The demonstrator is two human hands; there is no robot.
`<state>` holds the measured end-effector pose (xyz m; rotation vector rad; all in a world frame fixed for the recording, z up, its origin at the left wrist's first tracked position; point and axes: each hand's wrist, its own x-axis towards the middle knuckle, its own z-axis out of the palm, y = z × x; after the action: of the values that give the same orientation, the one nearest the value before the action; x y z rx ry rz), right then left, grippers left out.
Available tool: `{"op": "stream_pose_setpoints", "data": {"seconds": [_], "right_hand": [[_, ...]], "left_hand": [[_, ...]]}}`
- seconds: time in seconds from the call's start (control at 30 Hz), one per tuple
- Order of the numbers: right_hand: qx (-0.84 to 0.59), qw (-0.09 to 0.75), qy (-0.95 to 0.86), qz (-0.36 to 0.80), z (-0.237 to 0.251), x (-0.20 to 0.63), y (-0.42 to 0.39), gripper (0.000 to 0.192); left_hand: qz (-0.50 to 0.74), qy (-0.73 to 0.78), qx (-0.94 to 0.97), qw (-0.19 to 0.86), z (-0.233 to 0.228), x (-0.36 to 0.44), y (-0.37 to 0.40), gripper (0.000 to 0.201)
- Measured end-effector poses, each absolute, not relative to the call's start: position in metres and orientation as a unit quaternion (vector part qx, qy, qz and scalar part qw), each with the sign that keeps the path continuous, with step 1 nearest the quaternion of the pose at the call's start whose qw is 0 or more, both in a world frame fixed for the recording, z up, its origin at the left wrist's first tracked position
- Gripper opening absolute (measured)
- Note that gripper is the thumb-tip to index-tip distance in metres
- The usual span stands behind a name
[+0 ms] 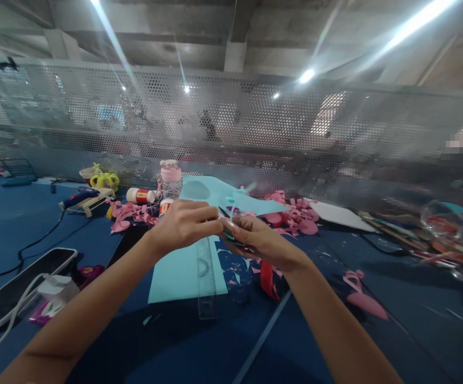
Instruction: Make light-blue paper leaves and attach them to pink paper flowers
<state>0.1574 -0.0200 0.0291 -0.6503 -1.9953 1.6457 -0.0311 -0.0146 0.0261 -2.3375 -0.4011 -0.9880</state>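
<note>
My left hand (pixel 187 221) and my right hand (pixel 257 240) meet above the middle of the table, fingers closed. Between their fingertips is a small, thin, pale greenish piece, blurred and mostly covered; its kind cannot be made out. Beneath my left hand lies a light blue sheet (pixel 175 277) with a clear ruler (pixel 206 288) across it. A red curved strip (pixel 268 280) lies below my right hand, next to small light blue scraps. Behind the hands spreads a larger light blue sheet (pixel 219 189).
Pink cut pieces (pixel 301 218) are heaped behind right, with more pink scraps (pixel 133 213) at left. A pink-topped bottle (pixel 171 178) stands at the back. At left are a glue gun (pixel 81 197) and a phone (pixel 27 282). A perforated metal screen (pixel 231 122) borders the table.
</note>
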Motion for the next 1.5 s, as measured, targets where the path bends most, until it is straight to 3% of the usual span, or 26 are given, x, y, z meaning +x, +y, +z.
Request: {"op": "stream_pose_setpoints", "data": {"seconds": [0.13,0.27,0.37,0.53,0.67,1.07,1.17,1.33,1.5], "right_hand": [[-0.231,0.303,-0.694,0.611,0.025,0.156,-0.018,0.037],[-0.254,0.403,-0.683,0.554,0.024,0.149,-0.019,0.033],[-0.269,0.478,-0.675,0.493,0.022,0.141,-0.022,0.035],[-0.301,0.588,-0.633,0.403,0.009,0.129,-0.026,0.036],[-0.321,0.604,-0.633,0.364,0.006,0.129,-0.028,0.032],[-0.322,0.530,-0.694,0.366,0.022,0.146,-0.022,0.051],[-0.327,0.541,-0.689,0.354,0.019,0.146,-0.021,0.054],[-0.351,0.581,-0.664,0.315,0.018,0.142,-0.025,0.055],[-0.332,0.583,-0.658,0.342,0.016,0.138,-0.028,0.049]], "left_hand": [[-0.362,-0.182,-0.860,0.309,0.028,-0.031,-0.014,0.024],[-0.414,-0.215,-0.874,0.135,0.022,-0.022,-0.013,0.047],[-0.485,-0.220,-0.846,0.003,0.011,-0.008,-0.017,0.041],[-0.527,-0.319,-0.785,-0.061,-0.003,0.010,-0.024,0.025],[-0.532,-0.335,-0.775,-0.067,-0.004,0.012,-0.023,0.022],[-0.518,-0.317,-0.791,-0.076,0.001,0.010,-0.024,0.021],[-0.523,-0.334,-0.784,-0.020,-0.001,0.008,-0.024,0.023],[-0.480,-0.349,-0.777,0.210,-0.004,0.006,-0.021,0.025],[-0.464,-0.334,-0.744,0.346,-0.006,0.007,-0.017,0.025]]}}
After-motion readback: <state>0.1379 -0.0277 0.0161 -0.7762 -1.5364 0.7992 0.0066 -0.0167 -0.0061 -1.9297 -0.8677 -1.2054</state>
